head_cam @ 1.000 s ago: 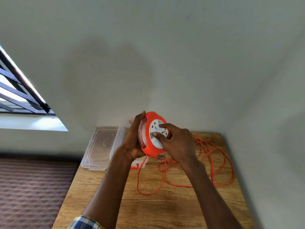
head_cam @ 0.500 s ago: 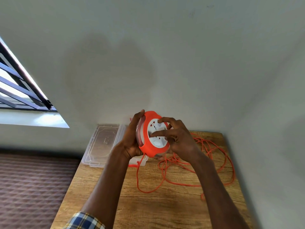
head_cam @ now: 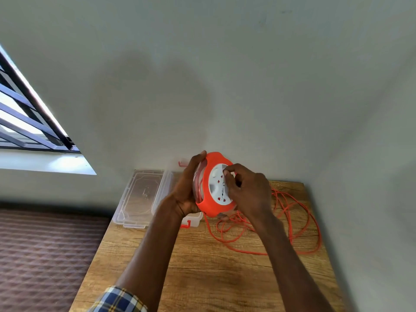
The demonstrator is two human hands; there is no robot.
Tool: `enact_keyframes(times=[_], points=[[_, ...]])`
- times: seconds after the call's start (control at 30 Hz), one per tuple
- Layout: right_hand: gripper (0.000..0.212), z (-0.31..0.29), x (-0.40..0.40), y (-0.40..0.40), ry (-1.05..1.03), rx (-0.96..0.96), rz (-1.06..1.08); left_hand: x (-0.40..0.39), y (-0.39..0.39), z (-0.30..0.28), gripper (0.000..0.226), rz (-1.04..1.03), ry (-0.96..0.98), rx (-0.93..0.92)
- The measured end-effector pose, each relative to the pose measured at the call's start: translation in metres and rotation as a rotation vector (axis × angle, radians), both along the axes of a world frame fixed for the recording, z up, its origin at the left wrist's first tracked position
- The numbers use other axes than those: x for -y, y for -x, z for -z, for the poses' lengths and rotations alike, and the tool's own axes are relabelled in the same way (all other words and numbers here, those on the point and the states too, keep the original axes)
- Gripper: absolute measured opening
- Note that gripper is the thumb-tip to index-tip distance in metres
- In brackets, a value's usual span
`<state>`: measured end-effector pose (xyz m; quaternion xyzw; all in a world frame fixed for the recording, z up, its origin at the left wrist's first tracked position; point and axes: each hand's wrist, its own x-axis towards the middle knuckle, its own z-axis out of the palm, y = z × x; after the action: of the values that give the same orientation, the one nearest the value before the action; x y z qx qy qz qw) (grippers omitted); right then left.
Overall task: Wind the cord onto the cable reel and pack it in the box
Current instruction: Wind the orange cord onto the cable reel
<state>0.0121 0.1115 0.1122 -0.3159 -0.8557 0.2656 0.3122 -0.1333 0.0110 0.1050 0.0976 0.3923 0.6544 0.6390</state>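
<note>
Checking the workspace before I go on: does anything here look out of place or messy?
Mostly the orange cord: it sprawls in loose, overlapping loops on the wooden table, right of the cable reel both hands hold. The clear lid overhangs the table's left edge. Nothing looks spilled or broken.

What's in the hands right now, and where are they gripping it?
The reel: left hand grips its rear rim; right hand pinches the white hub face.

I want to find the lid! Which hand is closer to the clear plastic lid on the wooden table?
Left. The left hand is just right of the clear plastic lid; the right hand is beyond the orange cable reel.
</note>
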Motion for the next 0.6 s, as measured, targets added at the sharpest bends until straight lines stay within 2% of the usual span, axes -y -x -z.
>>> enact_keyframes(times=[0.1,0.23,0.33,0.5,0.6], points=[[0.018,-0.005,-0.011,-0.008,-0.029,-0.027,-0.111,0.002,0.004,-0.002,0.072,-0.014,-0.043,0.032],[0.061,-0.003,-0.014,-0.015,-0.103,0.028,-0.389,0.003,0.01,-0.001,0.078,0.039,-0.092,0.077],[0.06,-0.003,-0.017,-0.016,-0.054,0.017,-0.48,0.004,0.013,0.004,0.078,0.069,-0.1,0.063],[0.06,-0.002,-0.015,-0.014,-0.068,0.109,-0.441,0.006,0.018,0.01,0.077,0.104,-0.07,0.057],[0.049,-0.003,-0.008,-0.012,-0.018,0.116,-0.318,0.004,0.017,0.009,0.075,0.091,-0.055,0.027]])
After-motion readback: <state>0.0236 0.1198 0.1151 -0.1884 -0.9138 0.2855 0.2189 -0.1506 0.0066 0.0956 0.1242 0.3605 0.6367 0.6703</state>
